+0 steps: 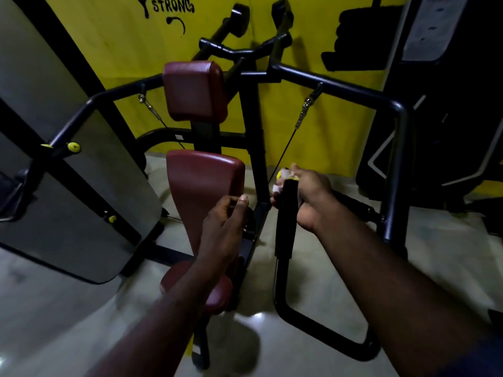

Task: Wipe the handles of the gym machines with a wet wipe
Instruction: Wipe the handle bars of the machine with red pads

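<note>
A black foam-covered handle (285, 224) of a gym machine stands upright in the middle right, with a yellow end cap at its top. My right hand (307, 194) grips the top of this handle with a white wet wipe (284, 178) wrapped under the fingers. My left hand (226, 216) hovers in front of the maroon back pad (201, 183), fingers loosely curled and holding nothing.
The machine has a maroon seat (217, 295), a maroon head pad (194, 88) and a black tubular frame (392, 159) with cables. A grey panel (68, 186) stands at the left. A yellow wall (130, 50) is behind, and another dark machine (449, 104) is at the right.
</note>
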Tool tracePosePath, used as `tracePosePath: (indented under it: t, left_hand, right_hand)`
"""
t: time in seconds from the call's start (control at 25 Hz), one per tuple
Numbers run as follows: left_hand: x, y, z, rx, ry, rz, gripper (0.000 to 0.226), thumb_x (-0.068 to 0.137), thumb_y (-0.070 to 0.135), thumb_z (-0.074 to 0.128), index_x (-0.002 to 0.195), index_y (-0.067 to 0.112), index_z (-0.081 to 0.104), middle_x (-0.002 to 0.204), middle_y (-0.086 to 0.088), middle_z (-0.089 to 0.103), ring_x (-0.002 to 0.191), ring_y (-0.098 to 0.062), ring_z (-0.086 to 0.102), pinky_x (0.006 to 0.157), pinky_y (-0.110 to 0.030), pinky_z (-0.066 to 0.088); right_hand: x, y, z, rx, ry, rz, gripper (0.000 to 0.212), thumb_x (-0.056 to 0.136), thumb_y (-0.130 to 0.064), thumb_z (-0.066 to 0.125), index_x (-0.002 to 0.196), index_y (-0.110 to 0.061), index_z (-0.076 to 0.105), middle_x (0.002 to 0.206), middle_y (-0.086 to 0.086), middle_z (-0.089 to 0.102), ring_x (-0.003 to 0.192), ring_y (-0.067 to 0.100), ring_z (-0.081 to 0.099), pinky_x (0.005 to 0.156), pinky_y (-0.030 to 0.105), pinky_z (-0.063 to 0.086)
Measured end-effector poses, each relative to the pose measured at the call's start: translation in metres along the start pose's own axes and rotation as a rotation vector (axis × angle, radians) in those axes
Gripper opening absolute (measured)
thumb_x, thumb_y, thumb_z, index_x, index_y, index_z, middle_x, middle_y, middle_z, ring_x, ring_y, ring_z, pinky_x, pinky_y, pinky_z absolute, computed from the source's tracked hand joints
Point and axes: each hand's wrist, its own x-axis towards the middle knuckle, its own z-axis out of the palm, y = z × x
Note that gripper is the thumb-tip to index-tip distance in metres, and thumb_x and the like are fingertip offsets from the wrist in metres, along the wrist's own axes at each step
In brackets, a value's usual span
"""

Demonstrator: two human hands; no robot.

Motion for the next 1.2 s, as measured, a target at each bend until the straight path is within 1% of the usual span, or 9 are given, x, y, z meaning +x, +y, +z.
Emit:
tracePosePath:
  t: [0.12, 0.24, 0.4, 0.52, 0.64, 0.8, 0.88, 1.0, 1.2]
  left_hand:
    - [0.007, -0.003, 0.001, -0.040, -0.037, 0.004, 0.031, 0.104, 0.049, 0.053, 0.103, 0.022, 0.070, 0.093, -0.008, 0.074, 0.088, -0.029, 0.072, 0.077, -0.052, 0.059]
    - [0.028, -0.013, 0.004, -0.059, -0.067, 0.034, 0.046, 0.095, 0.062, 0.054, 0.098, 0.020, 0.070, 0.088, -0.016, 0.072, 0.079, -0.036, 0.068, 0.066, -0.051, 0.056]
    - [0.055, -0.024, 0.008, -0.111, -0.211, 0.028, 0.043, 0.095, 0.056, 0.056, 0.104, 0.018, 0.071, 0.097, -0.004, 0.076, 0.086, -0.023, 0.074, 0.067, -0.046, 0.059]
    - [0.082, -0.018, 0.007, -0.186, -0.306, 0.121, 0.033, 0.099, 0.043, 0.058, 0.106, 0.014, 0.071, 0.097, -0.003, 0.076, 0.086, -0.018, 0.073, 0.071, -0.042, 0.056]
    - [0.107, 0.001, 0.010, -0.187, -0.480, 0.344, 0.019, 0.100, 0.030, 0.065, 0.110, 0.015, 0.073, 0.102, 0.000, 0.076, 0.095, -0.015, 0.074, 0.079, -0.034, 0.058]
    - [0.128, 0.024, 0.016, -0.152, -0.687, 0.595, 0.023, 0.095, 0.015, 0.074, 0.118, 0.012, 0.076, 0.112, 0.004, 0.077, 0.103, -0.005, 0.073, 0.085, -0.024, 0.060]
    - [0.133, 0.026, 0.022, -0.085, -0.778, 0.681, 0.024, 0.092, 0.018, 0.078, 0.115, 0.012, 0.079, 0.110, 0.007, 0.077, 0.102, 0.006, 0.070, 0.086, -0.014, 0.054]
    - [0.132, 0.025, 0.032, -0.081, -0.759, 0.667, 0.020, 0.086, 0.015, 0.083, 0.105, 0.011, 0.082, 0.096, 0.011, 0.076, 0.091, 0.012, 0.068, 0.077, -0.004, 0.045]
    - [0.144, 0.032, 0.040, -0.208, -0.886, 0.459, 0.010, 0.086, 0.007, 0.082, 0.094, 0.001, 0.081, 0.090, -0.009, 0.080, 0.088, -0.019, 0.077, 0.076, -0.027, 0.060]
  right_hand:
    - [-0.004, 0.014, -0.003, 0.035, -0.007, -0.094, 0.061, 0.109, -0.048, 0.038, 0.108, 0.008, 0.062, 0.071, 0.013, 0.066, 0.057, 0.025, 0.061, 0.058, 0.031, 0.054]
    - [-0.035, 0.054, -0.012, -0.490, 0.134, -0.432, 0.063, 0.099, -0.071, 0.039, 0.096, -0.011, 0.059, 0.071, -0.003, 0.064, 0.060, 0.020, 0.062, 0.060, 0.035, 0.051]
    - [-0.074, 0.087, -0.023, -0.992, 0.290, -0.370, 0.044, 0.094, -0.066, 0.056, 0.093, -0.023, 0.049, 0.075, -0.001, 0.071, 0.062, 0.013, 0.071, 0.068, 0.038, 0.058]
    - [-0.047, 0.047, 0.007, -0.987, 0.430, -0.340, 0.034, 0.096, -0.044, 0.066, 0.081, -0.014, 0.062, 0.057, -0.002, 0.069, 0.045, 0.014, 0.068, 0.057, 0.029, 0.057]
    - [-0.018, 0.007, 0.033, -0.989, 0.501, -0.308, 0.034, 0.099, -0.028, 0.061, 0.072, -0.006, 0.064, 0.048, 0.007, 0.065, 0.042, 0.029, 0.067, 0.050, 0.044, 0.061]
    - [-0.042, 0.038, 0.037, -1.002, 0.635, -0.295, 0.011, 0.094, -0.021, 0.066, 0.085, -0.021, 0.059, 0.048, 0.005, 0.063, 0.039, 0.027, 0.064, 0.040, 0.034, 0.051]
    - [-0.073, 0.081, 0.031, -0.980, 0.741, -0.246, 0.032, 0.085, -0.035, 0.082, 0.082, -0.020, 0.054, 0.050, -0.001, 0.062, 0.040, 0.016, 0.060, 0.042, 0.035, 0.050]
    - [-0.098, 0.119, 0.024, -1.146, 0.896, -0.144, 0.050, 0.074, -0.053, 0.087, 0.068, -0.016, 0.054, 0.050, -0.007, 0.057, 0.043, 0.004, 0.054, 0.057, 0.040, 0.058]
    - [-0.034, 0.042, 0.048, -1.068, 0.968, -0.186, 0.030, 0.083, -0.031, 0.080, 0.071, -0.018, 0.056, 0.070, 0.009, 0.069, 0.058, 0.028, 0.072, 0.049, 0.037, 0.059]
